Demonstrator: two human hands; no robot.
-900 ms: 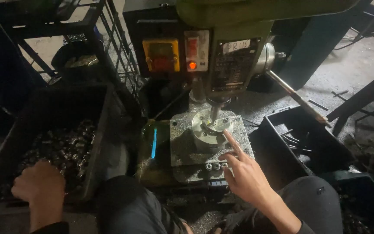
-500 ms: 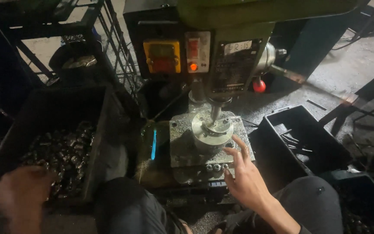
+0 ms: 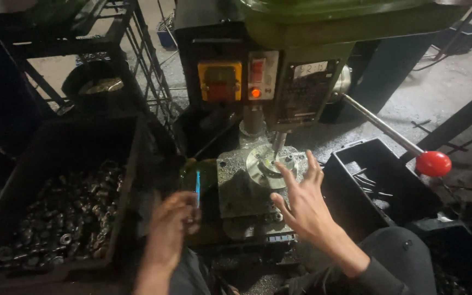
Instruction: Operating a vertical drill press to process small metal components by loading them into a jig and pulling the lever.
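Observation:
A green drill press stands in front of me, its bit just above a round metal fixture on the grey machine table. My right hand is open, fingers spread, its fingertips at the fixture's near edge. My left hand hovers at the table's left side, fingers curled; whether it holds a small part is unclear. A dark crate of small metal rings lies at the left.
The feed lever with a red knob sticks out to the right over a black bin holding a few metal pieces. A control box with yellow and red switches faces me. Metal racks stand at the back left.
My left hand has come from the crate of rings at the left to the table's left side. The right hand has opened near the fixture. The red-knobbed lever has swung down to the right.

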